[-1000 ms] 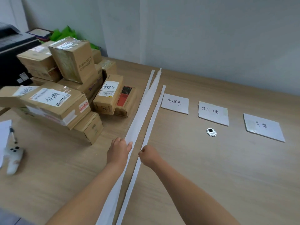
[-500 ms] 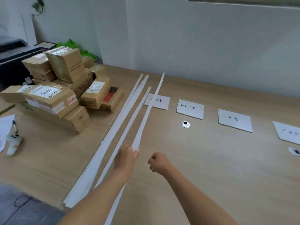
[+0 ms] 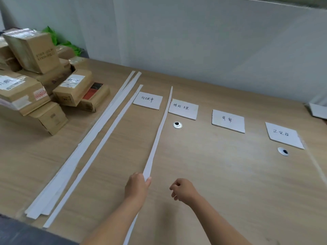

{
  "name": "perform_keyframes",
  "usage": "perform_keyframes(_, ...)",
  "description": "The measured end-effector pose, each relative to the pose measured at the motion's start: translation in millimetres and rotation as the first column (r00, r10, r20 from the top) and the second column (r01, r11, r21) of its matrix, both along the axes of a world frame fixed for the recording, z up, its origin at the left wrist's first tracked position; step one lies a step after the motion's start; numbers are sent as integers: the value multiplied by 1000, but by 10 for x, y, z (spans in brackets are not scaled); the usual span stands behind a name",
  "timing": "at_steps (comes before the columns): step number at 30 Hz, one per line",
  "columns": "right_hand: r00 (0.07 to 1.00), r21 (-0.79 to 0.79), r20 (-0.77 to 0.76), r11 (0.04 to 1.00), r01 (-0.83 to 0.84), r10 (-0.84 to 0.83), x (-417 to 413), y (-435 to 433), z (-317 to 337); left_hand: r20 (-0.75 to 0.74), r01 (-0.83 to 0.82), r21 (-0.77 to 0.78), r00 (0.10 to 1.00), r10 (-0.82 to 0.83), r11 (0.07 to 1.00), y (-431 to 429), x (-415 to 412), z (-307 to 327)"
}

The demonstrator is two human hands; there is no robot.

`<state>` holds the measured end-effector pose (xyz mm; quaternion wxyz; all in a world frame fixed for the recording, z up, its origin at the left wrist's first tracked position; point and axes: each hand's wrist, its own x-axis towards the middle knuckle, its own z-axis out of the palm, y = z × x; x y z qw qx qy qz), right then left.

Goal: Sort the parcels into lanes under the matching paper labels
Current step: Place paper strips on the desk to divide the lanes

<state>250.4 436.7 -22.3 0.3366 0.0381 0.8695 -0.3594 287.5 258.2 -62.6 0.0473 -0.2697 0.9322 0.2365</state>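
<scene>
Left grip (image 3: 137, 186) pinching paper strip (image 3: 157, 138), strip running ahead between two labels (image 3: 148, 100); right grip (image 3: 183, 190) loosely curled, empty, just beside.

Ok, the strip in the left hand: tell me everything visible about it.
The strip is long, thin and white, like cut paper or card, widest near the hand and tapering to its far end. The left hand pinches it low down; a short length runs on below the hand, past the bottom edge of the view. It stretches away over the table, and its far tip passes between the first label and the second label. Whether it lies flat or is partly lifted cannot be told.
</scene>
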Motion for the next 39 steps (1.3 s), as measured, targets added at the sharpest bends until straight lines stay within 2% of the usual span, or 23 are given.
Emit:
perform_keyframes(6, 998, -61, 45, 998, -30, 33, -5, -71, -157, -2, -95, -39, 995, 95, 995, 62, -195, -149)
perform_keyframes(18, 997, -126, 63, 991, -46, 54, 79, -201, -351, 29, -128, -43, 991, 129, 991, 22, -300, -337)
perform_keyframes(22, 996, -83, 63, 995, -50, 55, 72, -224, -310, 42, -94, -55, 994, 97, 994, -27, -153, -372)
perform_keyframes(29, 995, -148, 60, 987, -66, 76, 60, -469, -183, 77, -18, -57, 997, 22, 998, -97, -195, -385)
perform_keyframes(34, 991, -260, 133, 964, 54, -20, 91, -543, -176, 71, 5, -56, 997, -1, 998, -135, -287, -367)
perform_keyframes(39, 988, -241, 142, 965, 98, -65, 127, -564, -141, 54, 37, -47, 998, -35, 998, -194, -356, -366)
